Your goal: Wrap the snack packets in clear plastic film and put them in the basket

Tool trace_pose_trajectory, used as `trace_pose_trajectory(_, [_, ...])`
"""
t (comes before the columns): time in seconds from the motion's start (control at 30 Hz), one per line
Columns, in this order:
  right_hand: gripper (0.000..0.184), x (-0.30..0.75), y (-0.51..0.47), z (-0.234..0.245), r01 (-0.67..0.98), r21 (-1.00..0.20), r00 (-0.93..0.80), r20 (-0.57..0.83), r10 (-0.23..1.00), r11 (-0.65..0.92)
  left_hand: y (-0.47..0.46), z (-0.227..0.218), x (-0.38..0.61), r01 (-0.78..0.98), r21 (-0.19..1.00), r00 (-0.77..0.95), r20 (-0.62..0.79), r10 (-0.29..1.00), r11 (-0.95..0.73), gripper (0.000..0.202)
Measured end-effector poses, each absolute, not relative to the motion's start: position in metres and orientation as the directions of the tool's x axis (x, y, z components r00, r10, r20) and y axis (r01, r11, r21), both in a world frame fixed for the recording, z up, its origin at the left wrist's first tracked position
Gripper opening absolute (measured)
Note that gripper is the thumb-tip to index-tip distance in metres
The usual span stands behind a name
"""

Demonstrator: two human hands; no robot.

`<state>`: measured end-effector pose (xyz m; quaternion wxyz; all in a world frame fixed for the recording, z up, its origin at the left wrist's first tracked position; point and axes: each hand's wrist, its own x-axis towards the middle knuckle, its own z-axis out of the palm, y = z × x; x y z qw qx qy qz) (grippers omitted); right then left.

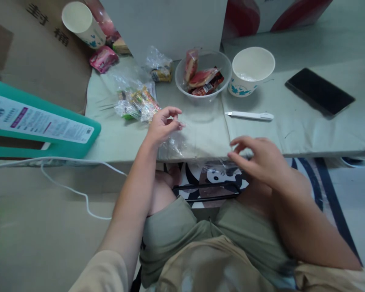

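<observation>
A clear plastic bag [197,134] lies flat across the front of the pale green table [307,129] and hangs over its edge. My left hand [164,123] pinches the bag's left part with curled fingers. My right hand [258,158] grips the bag's right front edge at the table's rim. Just behind my left hand lies a pile of wrapped snacks [136,103] in clear plastic. Behind the bag stands a clear bowl [203,75] holding several red-wrapped snacks.
A white paper cup [252,71] stands right of the bowl, a white pen-like tool [251,116] in front of it, a black phone [319,91] far right. A teal box [39,121], a cardboard box [33,48] and a second paper cup [83,22] sit left. A white cable [78,194] hangs below.
</observation>
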<state>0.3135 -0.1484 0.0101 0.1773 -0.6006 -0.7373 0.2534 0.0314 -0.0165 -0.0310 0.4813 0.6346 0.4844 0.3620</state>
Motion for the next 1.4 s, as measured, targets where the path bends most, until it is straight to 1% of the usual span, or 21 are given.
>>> trace_pose_trajectory(0.07, [0.048, 0.312, -0.134, 0.004, 0.667, -0.732, -0.158, 0.044, 0.987, 0.139, -0.016, -0.027, 0.036, 0.211, 0.977, 0.297, -0.052, 0.953, -0.013, 0.023])
trace_pose_trajectory(0.1, [0.059, 0.309, -0.127, 0.001, 0.594, -0.792, -0.184, 0.036, 0.982, 0.14, -0.016, -0.024, 0.037, 0.197, 0.98, 0.317, -0.068, 0.946, 0.004, 0.024])
trace_pose_trajectory(0.13, [0.066, 0.305, -0.12, -0.002, 0.525, -0.842, -0.248, -0.011, 0.969, 0.125, -0.016, -0.021, 0.039, 0.187, 0.982, 0.334, -0.078, 0.939, 0.015, 0.024])
trace_pose_trajectory(0.17, [0.067, 0.3, -0.115, -0.004, 0.474, -0.876, -0.328, -0.077, 0.941, 0.094, -0.016, -0.017, 0.039, 0.18, 0.983, 0.347, -0.082, 0.934, 0.019, 0.025])
trace_pose_trajectory(0.2, [0.061, 0.295, -0.111, -0.007, 0.446, -0.894, -0.406, -0.149, 0.902, 0.054, -0.017, -0.014, 0.038, 0.176, 0.984, 0.353, -0.078, 0.932, 0.016, 0.026])
trace_pose_trajectory(0.23, [0.049, 0.29, -0.108, -0.008, 0.437, -0.899, -0.463, -0.214, 0.86, 0.012, -0.019, -0.01, 0.035, 0.171, 0.985, 0.353, -0.069, 0.933, 0.009, 0.028])
trace_pose_trajectory(0.3, [0.027, 0.282, -0.106, -0.011, 0.426, -0.902, -0.504, -0.301, 0.81, -0.07, -0.023, -0.002, 0.027, 0.131, 0.991, 0.337, -0.037, 0.941, -0.007, 0.037])
trace_pose_trajectory(0.37, [0.02, 0.278, -0.104, -0.014, 0.366, -0.916, -0.467, -0.332, 0.82, -0.163, -0.027, 0.003, 0.019, 0.057, 0.998, 0.313, -0.004, 0.95, -0.015, 0.05])
trace_pose_trajectory(0.43, [0.023, 0.276, -0.1, -0.018, 0.244, -0.938, -0.359, -0.323, 0.876, -0.246, -0.029, 0.003, 0.016, -0.01, 1.0, 0.313, -0.014, 0.95, 0.018, 0.064])
trace_pose_trajectory(0.53, [0.034, 0.274, -0.089, -0.025, 0.056, -0.959, -0.161, -0.285, 0.945, -0.279, -0.028, -0.006, 0.029, -0.058, 0.976, 0.439, -0.164, 0.883, 0.21, 0.085])
trace_pose_trajectory(0.6, [0.039, 0.272, -0.082, -0.03, 0.009, -0.964, -0.075, -0.266, 0.961, -0.266, -0.027, -0.015, 0.042, -0.106, 0.921, 0.571, -0.252, 0.782, 0.374, 0.088])
trace_pose_trajectory(0.67, [0.039, 0.27, -0.076, -0.034, 0.032, -0.967, -0.042, -0.253, 0.966, -0.252, -0.025, -0.023, 0.053, -0.138, 0.881, 0.654, -0.262, 0.71, 0.453, 0.079])
trace_pose_trajectory(0.7, [0.036, 0.269, -0.074, -0.036, 0.058, -0.967, -0.037, -0.249, 0.968, -0.247, -0.025, -0.026, 0.057, -0.132, 0.882, 0.662, -0.261, 0.703, 0.452, 0.071])
trace_pose_trajectory(0.8, [0.027, 0.268, -0.072, -0.038, 0.146, -0.96, -0.037, -0.248, 0.968, -0.24, -0.023, -0.03, 0.062, -0.011, 0.924, 0.577, -0.306, 0.757, 0.382, 0.042])
trace_pose_trajectory(0.87, [0.033, 0.268, -0.072, -0.039, 0.186, -0.957, -0.029, -0.231, 0.973, -0.221, -0.023, -0.029, 0.062, 0.08, 0.933, 0.495, -0.343, 0.799, 0.352, 0.025])
trace_pose_trajectory(0.97, [0.049, 0.269, -0.074, -0.041, 0.217, -0.964, 0.009, -0.156, 0.988, -0.154, -0.022, -0.026, 0.06, 0.109, 0.941, 0.45, -0.334, 0.828, 0.32, 0.027])
trace_pose_trajectory(1.03, [0.053, 0.27, -0.076, -0.044, 0.244, -0.964, 0.029, -0.099, 0.995, -0.104, -0.023, -0.025, 0.058, 0.092, 0.949, 0.454, -0.31, 0.836, 0.302, 0.031])
trace_pose_trajectory(1.1, [0.05, 0.27, -0.078, -0.048, 0.262, -0.964, 0.042, -0.036, 0.998, -0.046, -0.024, -0.026, 0.057, 0.079, 0.948, 0.462, -0.308, 0.832, 0.307, 0.026])
trace_pose_trajectory(1.2, [0.038, 0.271, -0.079, -0.053, 0.268, -0.963, 0.055, 0.041, 0.998, 0.025, -0.024, -0.027, 0.056, 0.042, 0.94, 0.447, -0.321, 0.835, 0.339, 0.012])
trace_pose_trajectory(1.3, [0.029, 0.273, -0.078, -0.055, 0.289, -0.954, 0.038, 0.087, 0.995, 0.073, -0.023, -0.027, 0.055, -0.008, 0.937, 0.414, -0.316, 0.854, 0.35, 0.009])
trace_pose_trajectory(1.4, [0.025, 0.278, -0.078, -0.053, 0.389, -0.907, 0.013, 0.178, 0.984, 0.159, -0.02, -0.026, 0.054, -0.018, 0.945, 0.413, -0.292, 0.863, 0.328, 0.008])
